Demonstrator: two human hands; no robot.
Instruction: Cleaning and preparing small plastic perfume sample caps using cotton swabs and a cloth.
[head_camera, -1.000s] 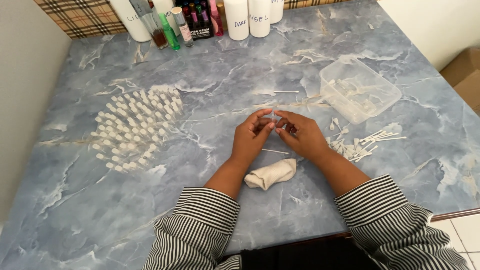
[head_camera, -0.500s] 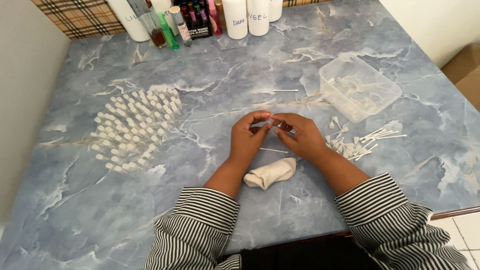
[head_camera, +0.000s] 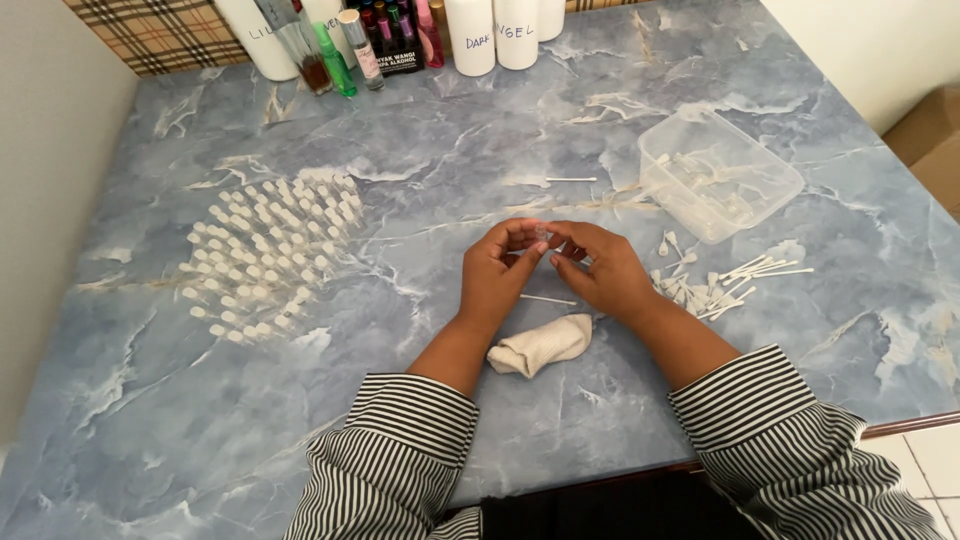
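A: Grip check? Both hands pinch one small clear vial; left hand (head_camera: 497, 277) and right hand (head_camera: 600, 275) meet fingertip to fingertip above the marble table (head_camera: 450, 150).
B: Vial (head_camera: 541, 237) axis looks roughly left-right; which end is the mouth, can't tell; too small.
A: Risk: slips, rolls toward the cloth (head_camera: 540, 346) or cotton swabs (head_camera: 730, 285); the pinch is narrow and the glass is slick.
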